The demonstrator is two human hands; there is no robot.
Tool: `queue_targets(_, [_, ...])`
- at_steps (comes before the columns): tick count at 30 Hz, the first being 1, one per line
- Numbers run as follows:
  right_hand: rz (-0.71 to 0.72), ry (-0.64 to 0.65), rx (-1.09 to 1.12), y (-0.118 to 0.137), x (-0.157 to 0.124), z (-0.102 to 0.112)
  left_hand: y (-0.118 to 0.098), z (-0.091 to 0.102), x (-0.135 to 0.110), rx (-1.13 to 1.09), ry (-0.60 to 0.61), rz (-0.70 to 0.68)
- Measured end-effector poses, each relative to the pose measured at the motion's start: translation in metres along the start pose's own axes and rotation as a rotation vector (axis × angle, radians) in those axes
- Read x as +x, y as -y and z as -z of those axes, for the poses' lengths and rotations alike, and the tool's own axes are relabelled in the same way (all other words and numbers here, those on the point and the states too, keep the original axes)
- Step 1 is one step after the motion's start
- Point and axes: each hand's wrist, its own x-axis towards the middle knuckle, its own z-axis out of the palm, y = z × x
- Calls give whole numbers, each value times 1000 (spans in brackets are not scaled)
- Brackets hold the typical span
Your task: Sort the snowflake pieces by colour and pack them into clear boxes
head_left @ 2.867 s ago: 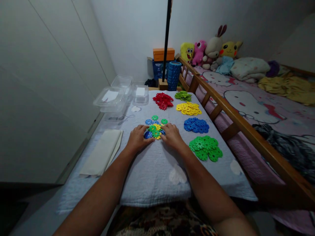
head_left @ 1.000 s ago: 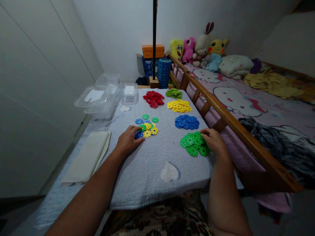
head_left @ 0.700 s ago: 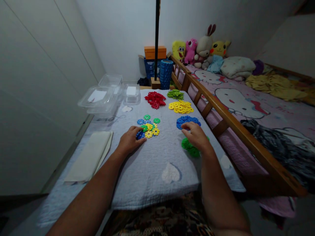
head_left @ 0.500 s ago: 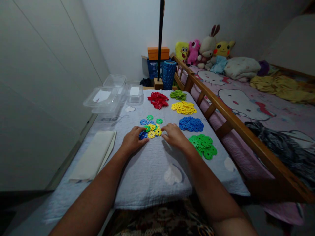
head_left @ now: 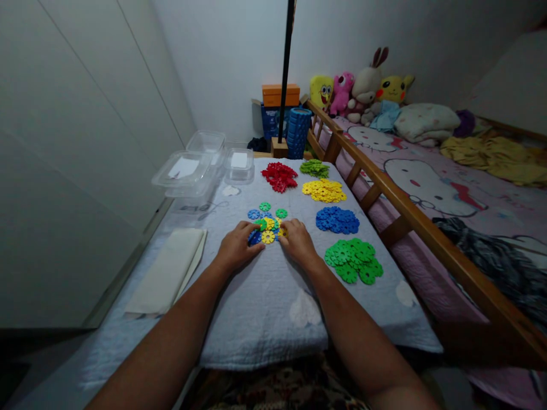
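A small cluster of joined plastic flower discs [head_left: 268, 223] in blue, green and yellow lies in the middle of the grey quilted cloth [head_left: 265, 302]. My left hand [head_left: 235, 248] rests on the cluster's left side, fingers curled onto a blue disc. On the cluster's right edge sits my right hand [head_left: 298, 243], its fingers pressed down on the discs. Whether the right hand holds a separate disc is hidden.
Sorted disc piles lie to the right: dark green [head_left: 352, 259], blue [head_left: 337, 220], yellow [head_left: 323, 191], light green [head_left: 314, 168], red [head_left: 279, 175]. Clear plastic containers [head_left: 188, 171] stand at back left, a folded white cloth [head_left: 169, 271] at left. A wooden bed rail [head_left: 410, 216] runs along the right.
My right hand went out to the dark green pile, then came back left to the cluster's right edge. My left hand stayed on the cluster.
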Motion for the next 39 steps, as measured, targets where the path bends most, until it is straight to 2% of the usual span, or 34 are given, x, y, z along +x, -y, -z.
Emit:
queue_targets(6, [-7, 56, 7, -9, -2, 17, -2, -2, 1, -16, -10, -14])
queue_targets(10, [32, 142, 31, -23, 15, 48, -3, -3, 1, -31, -20, -5])
queue_targets(13, [18, 84, 158, -43, 41, 72, -5, -3, 1, -27, -34, 10])
queue_targets(15, [-54, 17, 293, -59, 61, 84, -6, -2, 1, -22, -34, 20])
queue_targets(18, [-365, -150, 542, -86, 88, 93, -7, -1, 2, -23, -35, 20])
queue_targets(19, [-477, -232, 610, -94, 95, 95, -7, -2, 2, -22, -38, 19])
queue_targets(21, [-593, -322, 655, -109, 107, 96, -6, -2, 2, -17, -44, 19])
queue_targets(25, [-715, -398, 675, -129, 125, 92, -3, -5, 3, -8, -45, 16])
queue_targets(32, [-899, -371, 779, -140, 153, 82, -2, -6, 5, 5, -52, 10])
queue_targets(39, [-956, -347, 921, -137, 164, 83, -2, -6, 5, -4, -25, 18])
